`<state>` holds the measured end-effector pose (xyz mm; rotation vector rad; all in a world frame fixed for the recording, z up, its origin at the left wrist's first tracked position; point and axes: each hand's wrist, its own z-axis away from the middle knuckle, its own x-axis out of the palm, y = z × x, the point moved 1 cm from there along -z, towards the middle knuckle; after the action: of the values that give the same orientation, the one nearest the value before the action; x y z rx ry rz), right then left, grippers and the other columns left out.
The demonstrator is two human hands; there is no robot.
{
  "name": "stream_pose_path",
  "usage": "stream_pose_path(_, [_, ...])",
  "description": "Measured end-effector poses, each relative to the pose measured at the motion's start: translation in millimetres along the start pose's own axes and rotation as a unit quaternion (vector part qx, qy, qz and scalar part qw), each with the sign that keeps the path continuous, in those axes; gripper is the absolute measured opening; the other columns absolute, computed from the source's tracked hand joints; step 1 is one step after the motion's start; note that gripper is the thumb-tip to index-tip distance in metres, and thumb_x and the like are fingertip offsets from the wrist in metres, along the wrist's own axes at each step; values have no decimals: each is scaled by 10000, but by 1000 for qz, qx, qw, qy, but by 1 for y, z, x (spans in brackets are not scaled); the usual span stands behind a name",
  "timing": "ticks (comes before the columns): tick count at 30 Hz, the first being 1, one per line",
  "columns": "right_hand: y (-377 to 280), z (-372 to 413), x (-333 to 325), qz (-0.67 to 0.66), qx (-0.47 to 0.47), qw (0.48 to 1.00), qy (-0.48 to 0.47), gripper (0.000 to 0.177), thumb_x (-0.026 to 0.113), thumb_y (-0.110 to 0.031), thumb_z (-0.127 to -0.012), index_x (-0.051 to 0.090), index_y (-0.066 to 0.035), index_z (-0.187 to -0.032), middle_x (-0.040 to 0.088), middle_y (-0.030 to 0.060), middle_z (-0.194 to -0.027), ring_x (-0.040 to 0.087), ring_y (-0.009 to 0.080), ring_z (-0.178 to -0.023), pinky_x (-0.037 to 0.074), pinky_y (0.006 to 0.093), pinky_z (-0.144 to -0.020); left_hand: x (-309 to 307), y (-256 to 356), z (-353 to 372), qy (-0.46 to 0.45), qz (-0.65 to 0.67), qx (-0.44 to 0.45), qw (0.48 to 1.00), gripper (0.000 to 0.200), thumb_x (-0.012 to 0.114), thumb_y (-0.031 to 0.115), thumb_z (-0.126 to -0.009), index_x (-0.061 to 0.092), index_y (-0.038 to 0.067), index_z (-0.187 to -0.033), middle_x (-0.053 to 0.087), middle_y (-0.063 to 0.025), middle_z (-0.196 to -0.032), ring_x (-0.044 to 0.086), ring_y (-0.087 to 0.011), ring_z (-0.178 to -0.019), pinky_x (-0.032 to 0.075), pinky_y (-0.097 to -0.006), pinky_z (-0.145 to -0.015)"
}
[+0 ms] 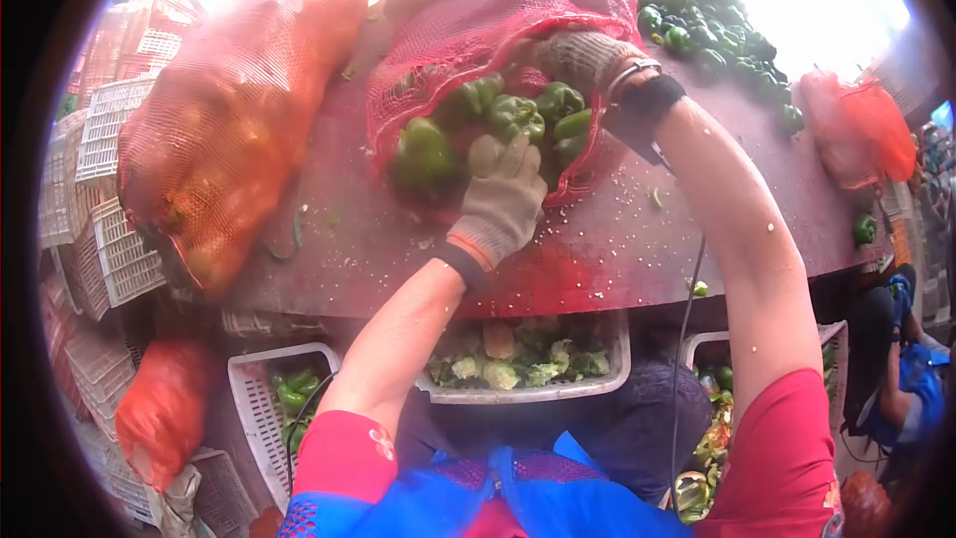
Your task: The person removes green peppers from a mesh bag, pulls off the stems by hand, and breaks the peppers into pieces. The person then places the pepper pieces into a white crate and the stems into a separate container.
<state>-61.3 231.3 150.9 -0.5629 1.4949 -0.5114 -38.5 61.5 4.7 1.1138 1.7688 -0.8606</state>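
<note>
A red mesh bag [468,30] lies on the table with its mouth towards me, and several green bell peppers [423,154] show in the opening. My left hand [503,204], in a light knitted glove, reaches into the mouth. Its fingers are stretched and apart, with the tips against a wrinkled green bell pepper [515,118]. My right hand [583,58], gloved too, is closed at the bag's upper right rim, holding the mesh up; its fingertips are partly hidden.
The reddish table [339,269] carries scattered seeds. A full orange mesh bag [239,130] stands left, a pile of green peppers [707,25] back right. Below the edge are a crate [622,369] of pepper scraps and a crate [244,408] with green peppers. A person [906,389] is at far right.
</note>
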Motion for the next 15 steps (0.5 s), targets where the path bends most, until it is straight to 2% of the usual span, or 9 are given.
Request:
stream_pose_path(3, [-1,57,-3,-77,-40,995,40,363,634,-309,-918,658,-41,-1163,674,131,-1122,638,161,-999,499,328,-866,10,1,-14,46,82,-96,991,203,696,170,-762,694,172,-965,658,-77,-1029,522,-224,-1219,245,-586,-1061])
stream_pose_path(4, [3,79,0,-145,-17,989,27,342,634,-289,-917,665,-29,-1137,683,128,-1068,635,147,-967,499,324,-852,-2,-3,-19,40,126,-142,981,193,624,102,-772,700,147,-944,680,-81,-959,587,-267,-1112,366,-558,-983])
stream_pose_path(7, [37,138,21,-321,-55,941,91,331,624,-284,-916,677,-1,-1080,695,102,-889,616,102,-848,506,308,-795,-30,-13,-22,71,327,-314,888,191,600,76,-794,678,92,-968,677,-129,-831,653,-332,-887,488,-461,-821])
stream_pose_path(8, [47,155,23,-271,55,959,65,348,632,-307,-905,679,-5,-1070,696,111,-888,630,130,-847,505,318,-798,-23,-20,-22,108,312,-296,896,183,577,59,-813,654,53,-979,663,-170,-787,655,-362,-749,515,-390,-687])
stream_pose_path(9, [56,168,25,-219,164,961,37,364,640,-330,-894,682,-8,-1059,697,121,-888,644,157,-846,504,327,-801,-19,-28,-26,163,390,-280,862,183,557,20,-812,650,39,-968,656,-191,-799,662,-294,-739,507,-381,-703])
stream_pose_path(11, [102,173,60,-50,156,984,76,405,638,-390,-867,687,-25,-1034,698,148,-907,668,266,-862,503,386,-812,-27,-39,-36,197,412,-260,851,192,504,-29,-830,638,12,-962,650,-135,-733,608,-177,-625,484,-312,-605])
stream_pose_path(12, [114,166,73,32,176,983,52,400,616,-399,-857,686,-23,-974,692,171,-899,655,360,-903,496,438,-825,-48,-38,-42,197,516,-301,777,203,484,-47,-837,632,5,-965,631,-80,-717,566,-126,-601,455,-273,-564])
stream_pose_path(13, [120,159,84,140,159,976,56,370,601,-386,-862,676,-48,-993,687,166,-941,645,353,-954,486,447,-866,-70,-37,-52,194,609,-338,691,214,464,-65,-843,626,-1,-968,611,-25,-701,525,-76,-576,427,-233,-523])
stream_pose_path(15, [112,139,97,218,174,952,125,376,590,-396,-869,643,-103,-1099,660,157,-1084,614,315,-1057,461,434,-930,-85,-41,-60,202,622,-335,678,258,435,-83,-833,615,2,-999,592,10,-740,501,-41,-577,396,-185,-506])
